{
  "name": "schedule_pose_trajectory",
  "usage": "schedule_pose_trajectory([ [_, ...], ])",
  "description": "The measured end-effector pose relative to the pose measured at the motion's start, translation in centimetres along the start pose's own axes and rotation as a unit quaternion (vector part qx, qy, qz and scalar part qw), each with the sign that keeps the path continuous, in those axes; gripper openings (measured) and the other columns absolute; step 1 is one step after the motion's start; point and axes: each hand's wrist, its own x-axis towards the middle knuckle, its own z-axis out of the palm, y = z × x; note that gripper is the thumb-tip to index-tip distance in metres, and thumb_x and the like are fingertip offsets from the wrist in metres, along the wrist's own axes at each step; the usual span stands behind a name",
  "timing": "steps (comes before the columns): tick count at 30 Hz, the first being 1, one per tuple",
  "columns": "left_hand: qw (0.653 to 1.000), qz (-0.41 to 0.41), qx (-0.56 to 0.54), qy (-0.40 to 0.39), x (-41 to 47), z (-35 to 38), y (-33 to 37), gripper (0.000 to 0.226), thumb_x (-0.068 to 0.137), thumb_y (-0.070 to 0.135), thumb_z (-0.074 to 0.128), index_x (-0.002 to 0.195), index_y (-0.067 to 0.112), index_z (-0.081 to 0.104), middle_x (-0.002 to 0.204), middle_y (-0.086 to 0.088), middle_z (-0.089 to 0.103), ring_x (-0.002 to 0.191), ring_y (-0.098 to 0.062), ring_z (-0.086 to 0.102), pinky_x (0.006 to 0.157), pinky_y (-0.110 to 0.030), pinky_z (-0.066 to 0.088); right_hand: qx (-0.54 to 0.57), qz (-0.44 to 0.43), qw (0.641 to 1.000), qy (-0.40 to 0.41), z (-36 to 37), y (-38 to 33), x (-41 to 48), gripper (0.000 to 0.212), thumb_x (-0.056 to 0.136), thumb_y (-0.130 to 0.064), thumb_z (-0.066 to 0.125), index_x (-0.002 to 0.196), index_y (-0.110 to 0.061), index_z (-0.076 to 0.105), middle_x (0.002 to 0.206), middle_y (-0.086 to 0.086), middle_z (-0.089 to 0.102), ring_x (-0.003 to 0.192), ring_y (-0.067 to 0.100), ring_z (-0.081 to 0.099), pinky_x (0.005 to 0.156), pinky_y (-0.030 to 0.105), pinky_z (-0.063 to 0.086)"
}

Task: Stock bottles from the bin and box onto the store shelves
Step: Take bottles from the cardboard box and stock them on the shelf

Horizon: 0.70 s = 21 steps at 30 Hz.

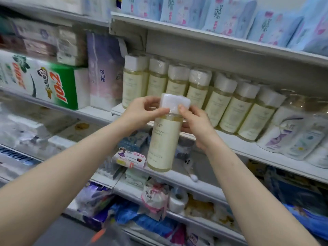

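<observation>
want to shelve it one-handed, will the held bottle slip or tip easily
Probably slippery: the bottle looks glossy and shrink-wrapped, and the left hand and right hand pinch it near the cap. Likely heavy for its size, since it looks full of liquid. Tall and narrow, so it may tip if nudged.

Counts. Cream-label bottles standing in a row: seven in front, each with a white cap. Same kind, bottle in hand: one. So eight in sight; anything behind the row can't be counted. Hands: two, left hand and right hand. White bottles with purple or flower labels, right of the cream row: three showing, last one cut by the frame edge. Blue packs on the top shelf: at least five, ends cropped. Green-and-white pack: one. Tall purple pack: one. Loose toilet roll: one. Small packs lower down — too blurred to count.
</observation>
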Motion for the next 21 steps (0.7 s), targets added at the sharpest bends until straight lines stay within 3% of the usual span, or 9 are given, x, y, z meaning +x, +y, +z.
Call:
schedule_pose_trajectory([
  [4,1.000,0.027,-0.007,-0.004,2.5,-3.6,0.4,0.027,0.090,0.015,0.069,0.115,0.025,0.063,0.104,0.009,0.072,0.093,-0.008,0.069,0.081,-0.023,0.057,-0.028,-0.026,0.999,0.009,3.0,-2.0,3.2,0.036,0.096,-0.039,0.061,0.124,-0.015,0.059,0.111,0.001,0.071,0.096,0.019,0.071,0.073,0.028,0.057],
  [9,0.999,0.048,0.004,0.008,6.0,-7.0,-0.6,0.040,0.088,0.023,0.071,0.127,0.019,0.063,0.117,0.001,0.071,0.108,-0.016,0.067,0.097,-0.042,0.053,-0.040,-0.046,0.998,0.025,5.9,-2.9,7.3,0.034,0.094,-0.042,0.063,0.119,-0.019,0.060,0.113,0.001,0.070,0.098,0.022,0.071,0.084,0.039,0.060],
  [13,0.998,0.062,0.017,0.003,8.1,-8.8,-1.6,0.053,0.080,0.040,0.069,0.130,0.025,0.062,0.119,0.007,0.070,0.111,-0.013,0.066,0.100,-0.044,0.051,-0.059,-0.059,0.996,0.043,7.5,-3.2,9.4,0.040,0.094,-0.044,0.062,0.124,-0.018,0.059,0.116,0.000,0.069,0.101,0.020,0.070,0.087,0.042,0.059],
  [21,0.995,0.098,0.019,0.006,11.7,-10.5,-2.8,0.045,0.087,0.030,0.067,0.131,0.022,0.062,0.116,0.004,0.071,0.111,-0.011,0.066,0.100,-0.044,0.052,-0.067,-0.074,0.992,0.078,9.1,-3.7,12.1,0.036,0.095,-0.043,0.060,0.121,-0.020,0.060,0.114,0.000,0.070,0.104,0.020,0.068,0.091,0.047,0.057],
])
